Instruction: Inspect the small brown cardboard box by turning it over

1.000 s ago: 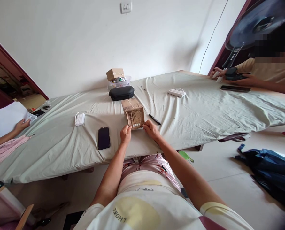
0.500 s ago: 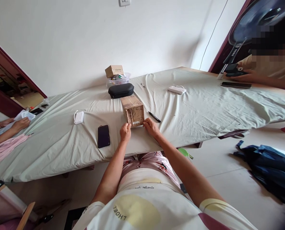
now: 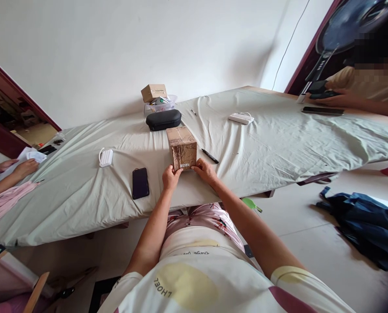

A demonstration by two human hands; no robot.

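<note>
A brown cardboard box [image 3: 183, 148] with dark line drawings on its sides stands on the cloth-covered table [image 3: 265, 165] in front of me. My left hand [image 3: 171, 177] pinches its lower left front corner. At the lower right front corner, my right hand [image 3: 205, 170] grips the box with bent fingers. A black pen [image 3: 210, 156] lies just right of the box. To the left of my left hand rests a dark smartphone [image 3: 140, 183]. Behind the box sits a black zip case [image 3: 163, 120].
A smaller carton [image 3: 154, 92] tops a clear plastic bin [image 3: 164, 104] by the wall. White corded blocks lie left [image 3: 106, 158] and right [image 3: 241, 118]. Co-workers' hands show at the left [image 3: 26, 168] and right [image 3: 336, 99] edges, the right one near a dark flat device [image 3: 322, 111].
The box has turned slightly and its top tilts a little differently. My fingers have shifted slightly inward along its lower front edge. The view has moved a little.
</note>
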